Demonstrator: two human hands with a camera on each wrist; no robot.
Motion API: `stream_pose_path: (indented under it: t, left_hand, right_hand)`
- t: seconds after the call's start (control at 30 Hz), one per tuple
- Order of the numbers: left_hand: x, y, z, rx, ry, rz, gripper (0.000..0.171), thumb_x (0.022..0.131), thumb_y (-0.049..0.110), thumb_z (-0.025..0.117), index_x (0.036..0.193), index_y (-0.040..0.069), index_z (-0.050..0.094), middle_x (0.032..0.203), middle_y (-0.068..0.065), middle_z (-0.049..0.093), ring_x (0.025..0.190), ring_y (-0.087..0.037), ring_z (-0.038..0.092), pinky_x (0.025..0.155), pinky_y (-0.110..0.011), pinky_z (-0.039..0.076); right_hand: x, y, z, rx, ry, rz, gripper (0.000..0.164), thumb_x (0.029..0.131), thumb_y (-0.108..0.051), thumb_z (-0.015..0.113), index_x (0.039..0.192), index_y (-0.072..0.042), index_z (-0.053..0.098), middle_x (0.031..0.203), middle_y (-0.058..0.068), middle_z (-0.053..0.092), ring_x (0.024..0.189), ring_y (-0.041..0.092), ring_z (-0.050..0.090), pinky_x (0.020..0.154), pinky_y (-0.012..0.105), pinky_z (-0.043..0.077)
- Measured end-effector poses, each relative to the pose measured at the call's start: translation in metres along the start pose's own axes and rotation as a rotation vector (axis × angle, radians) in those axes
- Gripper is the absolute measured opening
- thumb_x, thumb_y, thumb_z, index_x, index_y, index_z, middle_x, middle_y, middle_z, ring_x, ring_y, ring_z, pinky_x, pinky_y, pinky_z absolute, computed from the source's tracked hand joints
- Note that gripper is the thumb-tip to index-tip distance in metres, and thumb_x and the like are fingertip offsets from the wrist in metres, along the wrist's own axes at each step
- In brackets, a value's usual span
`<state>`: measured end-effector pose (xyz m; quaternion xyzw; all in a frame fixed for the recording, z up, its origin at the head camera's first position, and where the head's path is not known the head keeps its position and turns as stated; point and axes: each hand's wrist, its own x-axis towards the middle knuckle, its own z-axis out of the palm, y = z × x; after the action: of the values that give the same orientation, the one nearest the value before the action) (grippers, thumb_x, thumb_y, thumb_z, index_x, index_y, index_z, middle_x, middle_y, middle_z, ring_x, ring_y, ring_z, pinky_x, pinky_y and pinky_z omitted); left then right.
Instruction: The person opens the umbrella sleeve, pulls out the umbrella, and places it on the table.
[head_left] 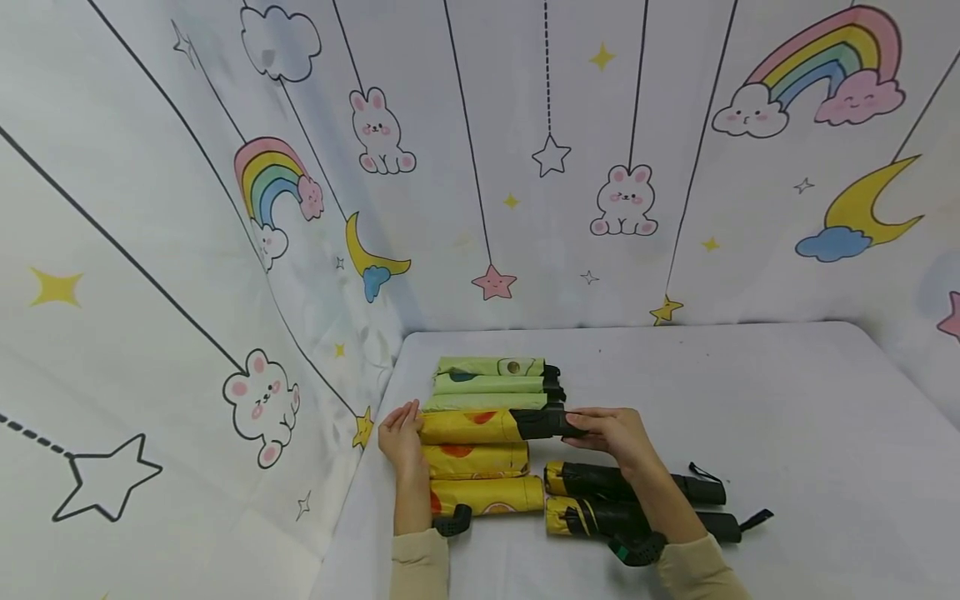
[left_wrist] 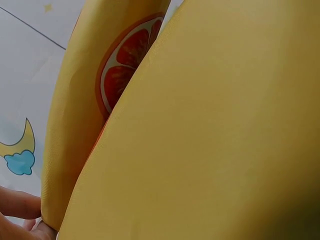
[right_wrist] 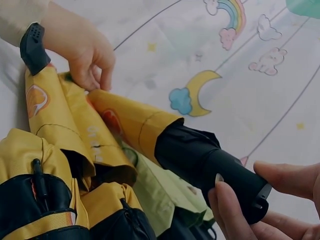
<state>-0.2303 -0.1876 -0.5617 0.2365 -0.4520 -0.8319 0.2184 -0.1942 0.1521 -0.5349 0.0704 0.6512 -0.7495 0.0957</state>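
Note:
A folded umbrella with a black handle end (right_wrist: 232, 182) sits partly inside a yellow sleeve (head_left: 468, 427) printed with orange slices. My left hand (head_left: 403, 437) pinches the sleeve's far left end. At the other end, my right hand (head_left: 615, 433) grips the black handle between thumb and fingers. Nearer to me lie two more yellow sleeves, a middle one (head_left: 480, 462) and a front one (head_left: 502, 497), their dark mouths facing right. Yellow cloth fills most of the left wrist view, with the left fingertips (left_wrist: 20, 202) at its lower left.
Behind the held umbrella lie several light green sleeved umbrellas (head_left: 491, 383) with black ends. Two black-and-yellow folded umbrellas, a rear one (head_left: 697, 490) and a front one (head_left: 720, 527), lie under my right forearm. A white patterned curtain (head_left: 450, 208) borders the white table (head_left: 787, 400).

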Motion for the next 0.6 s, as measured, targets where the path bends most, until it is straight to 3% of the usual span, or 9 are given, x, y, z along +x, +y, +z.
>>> stream_pose_path:
  t: [0.33, 0.6]
  left_hand:
    - [0.0053, -0.003, -0.0004, 0.01, 0.01, 0.004, 0.051, 0.093, -0.025, 0.054, 0.138, -0.012, 0.035, 0.139, -0.033, 0.049, 0.134, -0.041, 0.058, 0.11, -0.037, 0.048]
    - [0.0066, -0.0036, -0.0017, -0.009, 0.011, -0.005, 0.048, 0.093, -0.025, 0.053, 0.136, -0.008, 0.038, 0.141, -0.033, 0.048, 0.136, -0.043, 0.055, 0.112, -0.038, 0.046]
  right_hand:
    - [-0.0043, -0.0021, -0.0037, 0.007, -0.004, -0.006, 0.043, 0.091, -0.016, 0.082, 0.123, 0.01, 0.071, 0.117, 0.018, 0.072, 0.093, 0.03, 0.078, 0.083, 0.041, 0.063]
    - [-0.005, 0.0008, -0.0087, 0.016, 0.002, 0.0, 0.047, 0.09, -0.017, 0.084, 0.124, 0.011, 0.07, 0.12, 0.02, 0.071, 0.092, 0.031, 0.078, 0.083, 0.041, 0.063]
